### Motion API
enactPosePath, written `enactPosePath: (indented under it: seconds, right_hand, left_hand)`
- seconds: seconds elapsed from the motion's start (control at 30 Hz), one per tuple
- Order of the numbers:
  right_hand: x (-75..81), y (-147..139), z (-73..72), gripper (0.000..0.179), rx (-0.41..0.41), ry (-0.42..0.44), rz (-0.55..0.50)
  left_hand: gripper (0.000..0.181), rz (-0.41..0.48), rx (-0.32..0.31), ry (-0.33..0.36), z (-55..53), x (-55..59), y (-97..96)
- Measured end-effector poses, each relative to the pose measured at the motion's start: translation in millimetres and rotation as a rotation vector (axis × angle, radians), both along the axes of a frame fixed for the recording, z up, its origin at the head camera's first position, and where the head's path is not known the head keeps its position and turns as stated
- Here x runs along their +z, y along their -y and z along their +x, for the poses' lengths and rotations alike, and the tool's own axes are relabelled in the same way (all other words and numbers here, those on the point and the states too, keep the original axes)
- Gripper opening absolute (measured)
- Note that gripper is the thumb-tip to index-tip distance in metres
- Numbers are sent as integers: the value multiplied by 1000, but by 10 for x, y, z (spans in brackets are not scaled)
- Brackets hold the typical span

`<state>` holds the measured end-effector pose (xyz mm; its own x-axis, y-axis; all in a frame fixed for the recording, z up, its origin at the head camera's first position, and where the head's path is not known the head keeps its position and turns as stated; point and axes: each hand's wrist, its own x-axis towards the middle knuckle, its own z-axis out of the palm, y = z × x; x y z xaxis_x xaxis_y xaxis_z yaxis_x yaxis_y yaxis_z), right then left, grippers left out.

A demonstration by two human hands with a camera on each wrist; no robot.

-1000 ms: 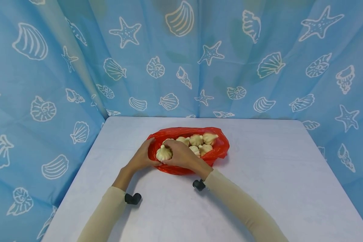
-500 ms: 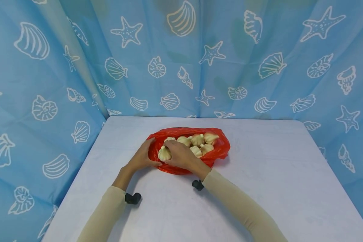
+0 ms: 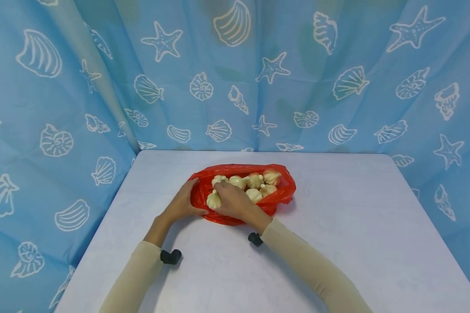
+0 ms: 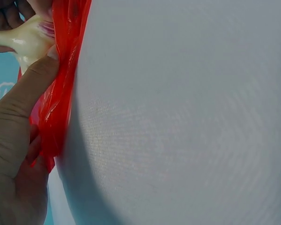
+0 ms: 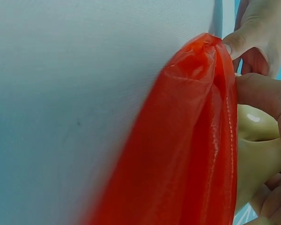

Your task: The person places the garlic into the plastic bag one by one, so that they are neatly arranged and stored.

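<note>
A red plastic bag (image 3: 287, 193) lies on the table with its mouth spread wide, and several garlic bulbs (image 3: 253, 195) sit inside. My left hand (image 3: 180, 204) holds the bag's left end; in the left wrist view the thumb (image 4: 35, 82) presses the front rim. Reaching in from the right, my right hand (image 3: 236, 202) grips one garlic bulb (image 3: 213, 200) at the left end of the bag, its stem pointing up. That hand's fingers partly hide the bulb. In the right wrist view the bag's front wall (image 5: 178, 150) covers the lower part of the bulbs.
A white cloth covers the table (image 3: 337, 226). Behind and to the left hangs a blue curtain (image 3: 243, 65) with white shells and starfish. A black camera mount sits on each wrist, the left one (image 3: 170, 257) close to the tabletop.
The right hand and its garlic bulb have shifted slightly right and settled a little within the bag. The left hand has stayed on the bag's left end.
</note>
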<state>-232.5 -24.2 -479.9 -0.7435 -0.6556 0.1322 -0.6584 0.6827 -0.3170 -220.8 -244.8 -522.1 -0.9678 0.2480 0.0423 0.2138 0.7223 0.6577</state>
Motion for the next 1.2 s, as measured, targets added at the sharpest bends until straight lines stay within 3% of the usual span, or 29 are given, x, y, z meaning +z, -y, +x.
enactPosePath:
  seconds: [0.53,0.97,1.2]
  right_hand:
    - [-4,-18,-6,55,16,-40,51]
    - [124,-124,-19,54,21,13,-177]
    - [316,-255,-56,62,-12,55,-262]
  left_hand:
    - [112,-3,-9,-3,-1,-30,-15]
    - [112,66,-3,-5,-3,100,-39]
    - [110,68,5,-17,24,185,-59]
